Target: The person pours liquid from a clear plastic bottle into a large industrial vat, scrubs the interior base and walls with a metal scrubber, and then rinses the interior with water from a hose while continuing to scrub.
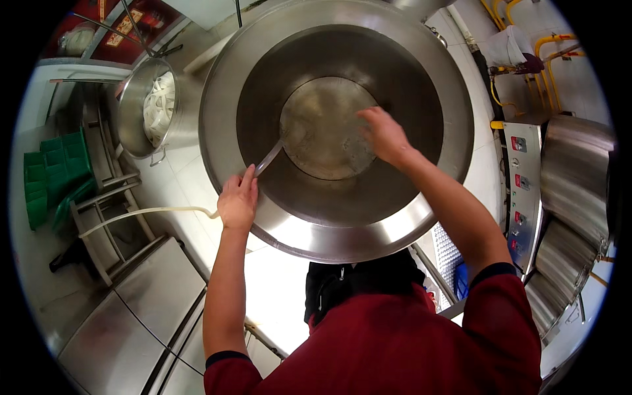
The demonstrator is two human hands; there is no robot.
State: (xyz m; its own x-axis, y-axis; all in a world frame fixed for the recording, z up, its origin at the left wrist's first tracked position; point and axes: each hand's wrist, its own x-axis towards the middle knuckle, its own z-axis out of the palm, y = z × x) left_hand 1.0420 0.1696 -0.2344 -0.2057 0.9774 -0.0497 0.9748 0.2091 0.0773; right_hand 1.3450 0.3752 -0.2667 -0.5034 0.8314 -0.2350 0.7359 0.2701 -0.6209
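A large round steel vessel (340,244) with a wide flat rim stands before me. Cloudy liquid (328,128) forms a round pool at its bottom. My left hand (238,197) grips a pale flexible hose (270,157) at the vessel's near left rim, and the hose's end reaches the pool's left edge. My right hand (387,134) hangs over the right part of the pool, fingers partly spread, with nothing seen in it. Whether its fingertips touch the liquid, I cannot tell.
To the left stand a steel pot (129,116) with wide white strips inside, a metal rack (106,222) and green plastic containers (61,173). A steel control panel (523,192) and big steel pots (575,173) are at the right. Steel cabinets (148,301) lie at lower left.
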